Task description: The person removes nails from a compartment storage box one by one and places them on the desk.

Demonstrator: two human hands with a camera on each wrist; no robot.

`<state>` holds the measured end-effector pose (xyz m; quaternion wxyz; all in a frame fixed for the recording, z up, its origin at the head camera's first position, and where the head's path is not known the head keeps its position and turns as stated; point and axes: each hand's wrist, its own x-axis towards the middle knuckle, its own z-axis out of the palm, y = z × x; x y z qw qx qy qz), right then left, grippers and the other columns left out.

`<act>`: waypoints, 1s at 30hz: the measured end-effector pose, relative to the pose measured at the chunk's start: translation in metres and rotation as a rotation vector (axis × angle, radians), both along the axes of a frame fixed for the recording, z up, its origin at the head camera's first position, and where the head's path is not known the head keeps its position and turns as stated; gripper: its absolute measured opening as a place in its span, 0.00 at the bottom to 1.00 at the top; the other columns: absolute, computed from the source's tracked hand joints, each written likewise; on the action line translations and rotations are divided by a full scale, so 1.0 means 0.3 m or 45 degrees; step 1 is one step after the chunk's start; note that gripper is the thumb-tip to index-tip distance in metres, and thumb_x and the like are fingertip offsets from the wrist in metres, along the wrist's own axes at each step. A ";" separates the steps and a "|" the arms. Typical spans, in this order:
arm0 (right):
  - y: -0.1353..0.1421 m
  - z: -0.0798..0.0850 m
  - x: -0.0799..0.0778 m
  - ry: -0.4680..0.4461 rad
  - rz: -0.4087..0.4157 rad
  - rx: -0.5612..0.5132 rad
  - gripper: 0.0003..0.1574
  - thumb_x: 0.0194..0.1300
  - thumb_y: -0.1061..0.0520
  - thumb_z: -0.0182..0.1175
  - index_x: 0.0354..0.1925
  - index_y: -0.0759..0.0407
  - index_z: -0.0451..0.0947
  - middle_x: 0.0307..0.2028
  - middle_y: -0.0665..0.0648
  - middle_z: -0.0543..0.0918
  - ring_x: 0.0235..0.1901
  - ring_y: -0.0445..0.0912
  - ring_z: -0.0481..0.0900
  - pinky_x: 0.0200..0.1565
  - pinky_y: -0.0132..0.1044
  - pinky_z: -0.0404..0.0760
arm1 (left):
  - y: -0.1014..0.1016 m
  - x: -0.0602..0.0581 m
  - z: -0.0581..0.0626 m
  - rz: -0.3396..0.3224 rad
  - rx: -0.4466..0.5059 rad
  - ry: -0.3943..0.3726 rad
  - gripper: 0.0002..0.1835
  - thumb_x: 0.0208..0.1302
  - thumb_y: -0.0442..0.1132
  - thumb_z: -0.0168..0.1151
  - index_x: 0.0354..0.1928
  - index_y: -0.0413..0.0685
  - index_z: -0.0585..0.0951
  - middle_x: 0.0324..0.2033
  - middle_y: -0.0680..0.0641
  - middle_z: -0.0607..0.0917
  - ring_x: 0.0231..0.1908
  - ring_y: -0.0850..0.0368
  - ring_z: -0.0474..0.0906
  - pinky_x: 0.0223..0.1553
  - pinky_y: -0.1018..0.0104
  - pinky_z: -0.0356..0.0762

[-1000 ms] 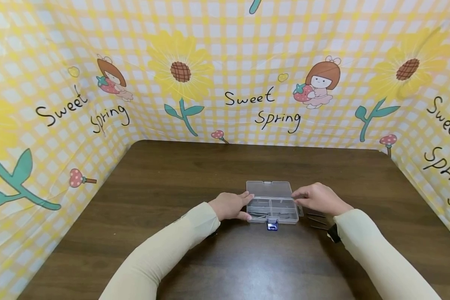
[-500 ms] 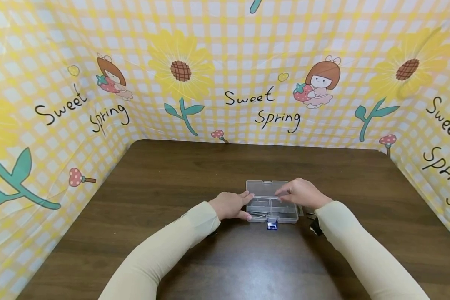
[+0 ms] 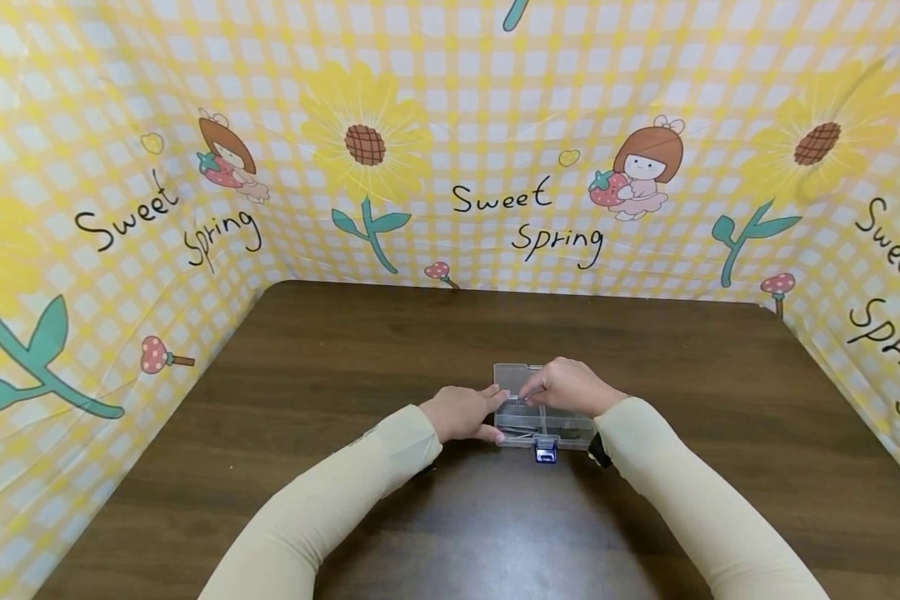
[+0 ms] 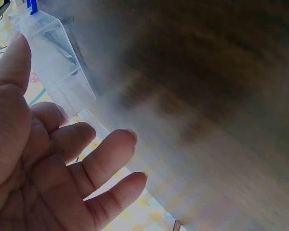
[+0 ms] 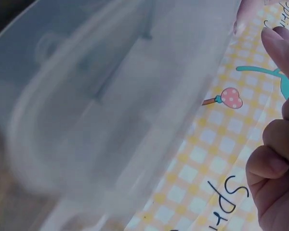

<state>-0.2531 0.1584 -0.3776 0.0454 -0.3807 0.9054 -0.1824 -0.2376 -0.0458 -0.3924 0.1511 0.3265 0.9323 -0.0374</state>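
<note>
A clear plastic compartment box (image 3: 516, 442) lies on the table with its lid (image 3: 510, 377) folded back. Thin metal pieces (image 3: 519, 431) lie in its front left compartment. My left hand (image 3: 456, 412) touches the box's left end, thumb toward the front corner and index finger toward the rear; its other fingers spread loosely in the left wrist view. My right hand (image 3: 574, 387) is over the rear left compartment, thumb and index tips close together, other fingers curled. Whether anything small is between those tips cannot be made out. This hand hides much of the rear right compartment.
A blue latch (image 3: 546, 454) hangs from the box's front edge. The brown wooden table (image 3: 390, 333) meets a yellow checked cloth (image 3: 435, 92) at the back and sides. A black strap (image 3: 598, 451) shows at my right wrist.
My right hand has moved left across the box, from its right rear corner to the rear left compartment. Metal pieces on the table at the right are now hidden by that arm. The left hand stays.
</note>
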 end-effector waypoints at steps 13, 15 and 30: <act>-0.059 -0.042 0.008 0.144 0.003 0.182 0.07 0.58 0.59 0.67 0.36 0.50 0.89 0.36 0.46 0.88 0.37 0.41 0.84 0.44 0.43 0.80 | -0.005 -0.001 -0.005 -0.014 0.001 0.016 0.40 0.63 0.62 0.54 0.73 0.52 0.60 0.70 0.49 0.63 0.57 0.52 0.75 0.45 0.58 0.78; -0.066 -0.046 0.009 0.162 0.009 0.202 0.07 0.58 0.59 0.67 0.36 0.49 0.89 0.35 0.46 0.88 0.37 0.41 0.84 0.46 0.44 0.79 | -0.005 -0.001 -0.007 -0.019 0.000 0.019 0.40 0.63 0.62 0.54 0.73 0.52 0.60 0.70 0.49 0.63 0.56 0.52 0.76 0.44 0.59 0.78; -0.089 -0.058 0.004 0.174 0.000 0.276 0.05 0.59 0.59 0.66 0.34 0.49 0.88 0.34 0.46 0.87 0.37 0.43 0.84 0.39 0.40 0.81 | -0.004 -0.007 -0.017 0.009 0.056 -0.006 0.40 0.62 0.61 0.56 0.73 0.53 0.60 0.70 0.49 0.63 0.59 0.50 0.73 0.47 0.55 0.77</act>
